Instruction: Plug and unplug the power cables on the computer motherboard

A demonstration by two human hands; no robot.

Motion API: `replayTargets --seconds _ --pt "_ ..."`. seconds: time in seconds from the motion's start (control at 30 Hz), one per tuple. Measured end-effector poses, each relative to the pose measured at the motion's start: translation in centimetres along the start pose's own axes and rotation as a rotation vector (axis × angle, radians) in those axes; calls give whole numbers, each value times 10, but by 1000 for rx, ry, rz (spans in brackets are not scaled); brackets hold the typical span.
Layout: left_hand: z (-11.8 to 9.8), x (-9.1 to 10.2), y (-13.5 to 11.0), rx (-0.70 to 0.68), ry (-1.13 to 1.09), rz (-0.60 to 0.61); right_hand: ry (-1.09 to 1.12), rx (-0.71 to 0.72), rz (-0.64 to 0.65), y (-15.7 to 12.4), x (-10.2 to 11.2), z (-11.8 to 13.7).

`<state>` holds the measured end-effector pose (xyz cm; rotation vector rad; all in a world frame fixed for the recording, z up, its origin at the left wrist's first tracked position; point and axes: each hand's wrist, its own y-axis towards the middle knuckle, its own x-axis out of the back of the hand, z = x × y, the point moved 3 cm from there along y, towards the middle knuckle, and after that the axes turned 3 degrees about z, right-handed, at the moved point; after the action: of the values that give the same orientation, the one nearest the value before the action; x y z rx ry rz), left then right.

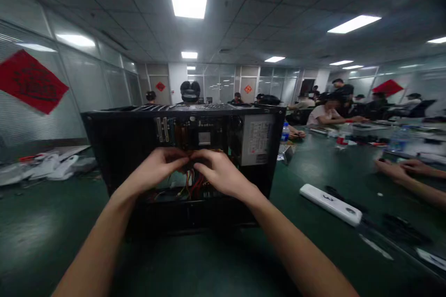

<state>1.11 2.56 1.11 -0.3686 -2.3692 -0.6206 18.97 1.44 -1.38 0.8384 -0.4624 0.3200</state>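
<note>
An open black computer case (114,148) stands on the dark green table (52,236) right in front of me, its inside facing me. Both my hands are reached into it. My left hand (158,167) and my right hand (219,171) meet at the middle with fingers pinched together on something small and dark that I cannot make out. A bundle of red, yellow and black wires (190,184) hangs just below my fingers. The motherboard (195,134) lies behind them, and the grey power supply (257,139) sits at the case's right.
A white power strip (331,204) lies on the table to the right, with dark cables beyond it. Another person's hands (400,169) rest at the right edge. Several people sit at the far tables. White packaging (52,167) is piled at the left.
</note>
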Motion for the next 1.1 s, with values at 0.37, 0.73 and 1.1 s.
replayTargets --seconds 0.37,0.73,1.1 --pt "-18 1 -12 -23 -254 -97 360 -63 -83 -3 25 4" --pt "-24 -11 -11 1 -427 -126 299 -4 -215 -4 31 8" --pt "-17 -24 -7 114 -747 -94 96 20 -264 -6 34 9"
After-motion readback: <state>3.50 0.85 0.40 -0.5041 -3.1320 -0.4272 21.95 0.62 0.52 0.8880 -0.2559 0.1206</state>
